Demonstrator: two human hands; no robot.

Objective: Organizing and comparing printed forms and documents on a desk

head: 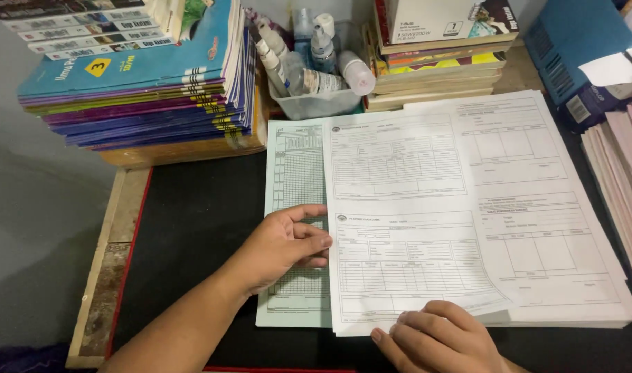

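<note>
Along the back edge of the black desk mat: stack of thin books top left, blue/purple/yellow spines, top cover blue w/ a yellow diamond label; clear plastic tub center w/ white-capped small bottles leaning in it; second book pile right of the tub w/ a white box on top; blue carton far right, white barcode labels on its side. Pink paper stack at right edge.

Top white form lies portrait, long axis running near-to-far, skewed slightly over the white stack beneath. Pale green gridded sheet pokes out at left, same near-far axis, flat on mat.

Left hand rests on the green sheet, fingers loosely curled, tips touching the left edge of the top form; not gripping. Right hand at the bottom edge of the form, fingers bent, fingertips on the lower margin; paper corner there lifted a bit. Can't tell if thumb pinches under.

Open room: bare mat left of green sheet, up to the red trim and wood border. Right & back sides crowded, stacks just beside the papers.
</note>
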